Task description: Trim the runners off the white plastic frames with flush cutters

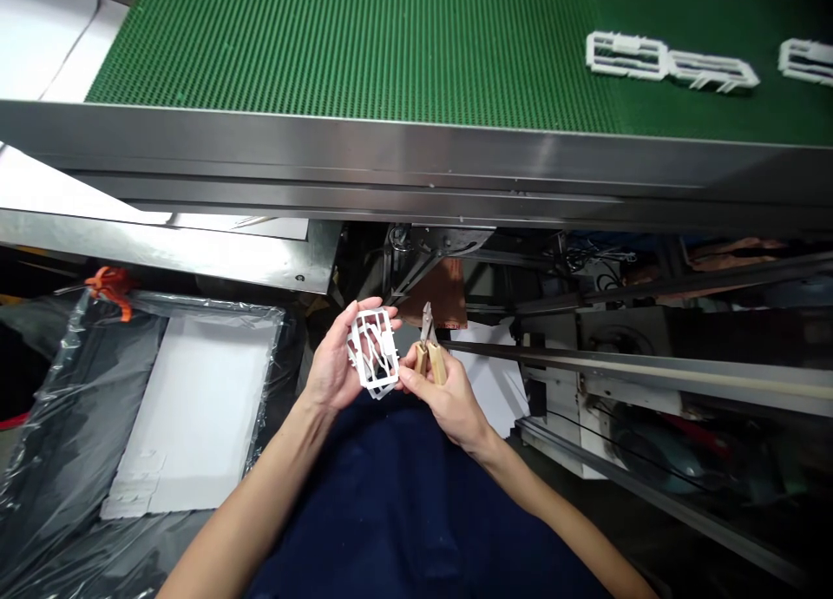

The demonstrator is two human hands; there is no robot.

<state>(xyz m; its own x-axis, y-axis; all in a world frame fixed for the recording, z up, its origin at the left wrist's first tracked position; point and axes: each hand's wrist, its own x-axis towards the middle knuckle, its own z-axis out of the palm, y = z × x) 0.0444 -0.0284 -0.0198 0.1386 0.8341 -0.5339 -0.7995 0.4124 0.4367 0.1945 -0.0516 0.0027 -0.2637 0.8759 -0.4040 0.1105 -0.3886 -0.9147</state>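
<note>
Beside the ribbed green belt (357, 48), our left hand (331, 371) is cradling white, rectangular plastic frames (381, 382), while our right hand (454, 401) is holding tan-handled metal cutters (437, 365). Light, steady support is suiting their thin shape.

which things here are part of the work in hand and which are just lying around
In use:
- white plastic frames in the left hand
- cutters in the right hand
- green conveyor belt, probably, carrying similar frames

Apparently just around:
- orange clamp
- white sheet below the belt
</note>
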